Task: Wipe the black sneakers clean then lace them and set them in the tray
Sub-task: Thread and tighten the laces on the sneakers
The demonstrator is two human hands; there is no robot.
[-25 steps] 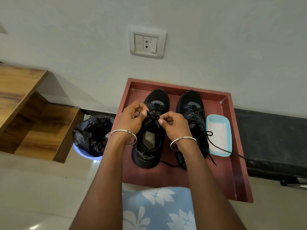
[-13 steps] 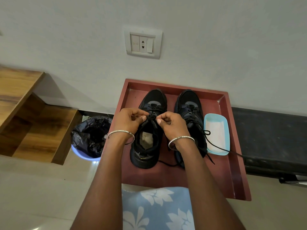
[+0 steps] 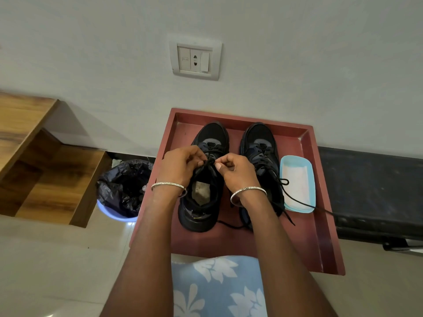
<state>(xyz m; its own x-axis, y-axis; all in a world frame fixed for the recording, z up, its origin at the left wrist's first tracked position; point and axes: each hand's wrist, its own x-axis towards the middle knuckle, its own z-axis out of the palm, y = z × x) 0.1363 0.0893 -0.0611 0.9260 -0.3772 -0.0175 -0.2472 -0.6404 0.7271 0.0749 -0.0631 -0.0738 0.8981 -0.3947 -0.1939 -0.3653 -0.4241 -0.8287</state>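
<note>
Here I have left hand (image 3: pixel 180 165) and right hand (image 3: pixel 238 172) each pinching the lace (image 3: pixel 209 161) over the left sneaker (image 3: pixel 211 133), lying toe-to-wall in the tray (image 3: pixel 306 225), between both wrists.
</note>
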